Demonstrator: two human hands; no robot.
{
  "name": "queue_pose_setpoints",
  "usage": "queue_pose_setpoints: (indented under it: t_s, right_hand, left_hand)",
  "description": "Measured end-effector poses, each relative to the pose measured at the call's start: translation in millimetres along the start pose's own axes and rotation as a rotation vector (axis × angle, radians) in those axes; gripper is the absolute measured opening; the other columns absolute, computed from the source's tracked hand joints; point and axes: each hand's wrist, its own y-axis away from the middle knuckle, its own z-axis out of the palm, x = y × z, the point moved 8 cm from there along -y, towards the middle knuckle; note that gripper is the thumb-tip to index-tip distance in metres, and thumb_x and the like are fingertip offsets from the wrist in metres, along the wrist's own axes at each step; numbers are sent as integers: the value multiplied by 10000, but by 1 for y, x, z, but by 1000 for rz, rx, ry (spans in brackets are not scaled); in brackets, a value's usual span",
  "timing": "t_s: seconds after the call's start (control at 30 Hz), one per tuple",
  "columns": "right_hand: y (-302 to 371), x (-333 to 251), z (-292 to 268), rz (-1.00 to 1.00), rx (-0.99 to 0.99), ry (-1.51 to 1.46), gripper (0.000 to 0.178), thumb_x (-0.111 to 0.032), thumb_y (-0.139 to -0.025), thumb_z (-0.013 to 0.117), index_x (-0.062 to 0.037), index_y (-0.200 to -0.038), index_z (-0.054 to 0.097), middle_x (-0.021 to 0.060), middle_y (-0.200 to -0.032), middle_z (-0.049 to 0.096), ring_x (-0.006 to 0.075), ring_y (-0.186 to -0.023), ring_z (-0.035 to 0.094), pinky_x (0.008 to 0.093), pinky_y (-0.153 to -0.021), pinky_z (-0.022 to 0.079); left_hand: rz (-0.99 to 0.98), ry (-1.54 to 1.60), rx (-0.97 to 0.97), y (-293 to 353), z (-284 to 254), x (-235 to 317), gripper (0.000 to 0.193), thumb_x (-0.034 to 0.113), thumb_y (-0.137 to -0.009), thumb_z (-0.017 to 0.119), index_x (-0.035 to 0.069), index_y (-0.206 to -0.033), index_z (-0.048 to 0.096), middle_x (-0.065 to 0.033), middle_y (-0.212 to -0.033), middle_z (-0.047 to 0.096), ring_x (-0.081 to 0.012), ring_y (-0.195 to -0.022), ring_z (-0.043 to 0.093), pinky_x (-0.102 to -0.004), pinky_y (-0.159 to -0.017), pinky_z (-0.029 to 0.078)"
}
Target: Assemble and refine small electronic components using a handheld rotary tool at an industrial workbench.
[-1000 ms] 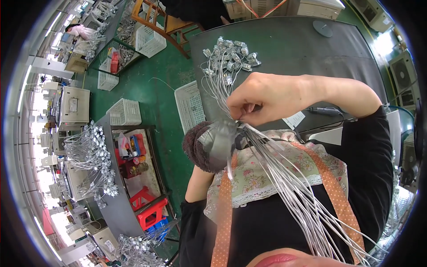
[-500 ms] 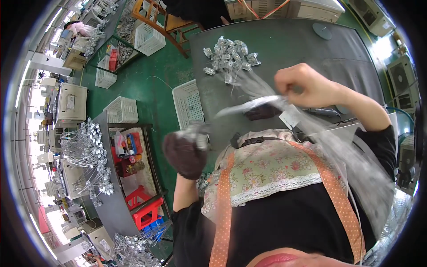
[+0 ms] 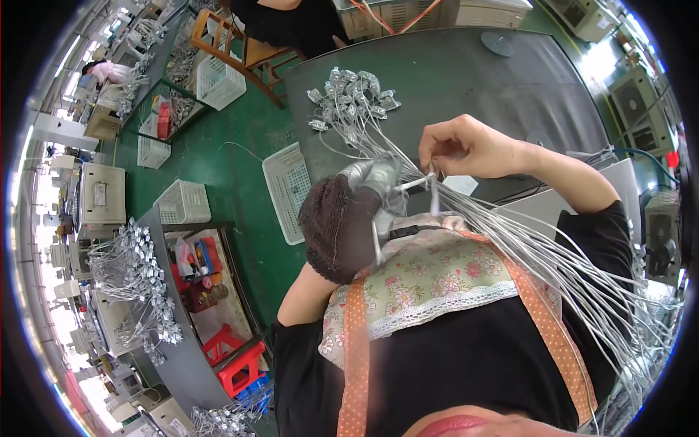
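Note:
A bundle of grey cables (image 3: 510, 226) runs from the table across my chest to the lower right. Small metal connectors (image 3: 353, 98) on its far ends lie piled on the tabletop. My left hand (image 3: 342, 222), in a dark brown glove with greyish covered fingertips, closes at the near side of the bundle; a thin white tie (image 3: 416, 183) comes out of its fingers, which are partly blurred. My bare right hand (image 3: 470, 148) pinches the tie where it crosses the bundle, with thumb and index finger together. A white card (image 3: 460, 186) lies just below the right hand.
The dark table (image 3: 524, 109) carries a round grey disc (image 3: 497, 44) at its far side. A white plastic basket (image 3: 286, 193) stands on the floor left of it. Further left, a bench (image 3: 175, 291) holds more cables. Across the table a person in black (image 3: 298, 29) is beside a wooden chair (image 3: 255, 54).
My gloved left hand has come up and right to the cable bundle. My right hand has shifted slightly left and is now down at the bundle, and the cables, blurred before, appear sharp.

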Motion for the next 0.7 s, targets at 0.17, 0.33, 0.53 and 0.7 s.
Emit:
queue_pose_setpoints:
  t_s: [0.17, 0.33, 0.53, 0.7]
  right_hand:
    - [7, -19, -3, -178, 48, 318, 111, 70, -783, 561, 20, -877, 591, 75, -802, 622, 147, -704, 619, 264, -613, 504]
    - [16, -28, 3, -251, 48, 452, 131, 63, -733, 578, 6, -850, 587, 90, -770, 597, 196, -654, 596, 298, -550, 463]
    - [39, -31, 24, -465, 118, 645, 432, -72, -741, 701, -8, -1138, 543, 186, -1098, 554, 336, -966, 583, 387, -760, 506]
    - [30, -72, 45, -795, 370, 495, 407, -243, -819, 751, -9, -1101, 574, 205, -1195, 539, 326, -1117, 549, 447, -965, 460]
  left_hand:
    - [135, -155, 216, 3, -17, 17, 200, 109, -690, 707, 37, -866, 648, -159, -851, 632, -328, -748, 608, -451, -612, 463]
    - [94, 82, 171, 36, -9, -2, 378, 43, -825, 644, 0, -1188, 545, -186, -1002, 660, -397, -873, 636, -498, -823, 488]
    - [-29, 414, 42, 39, 13, -40, 542, 211, -803, 716, -14, -1238, 486, -235, -1007, 639, -408, -903, 617, -504, -778, 488]
    - [63, 89, -1, 4, 23, -66, 954, 512, -731, 747, -40, -1387, 329, -258, -1244, 532, -416, -1186, 490, -480, -998, 403]
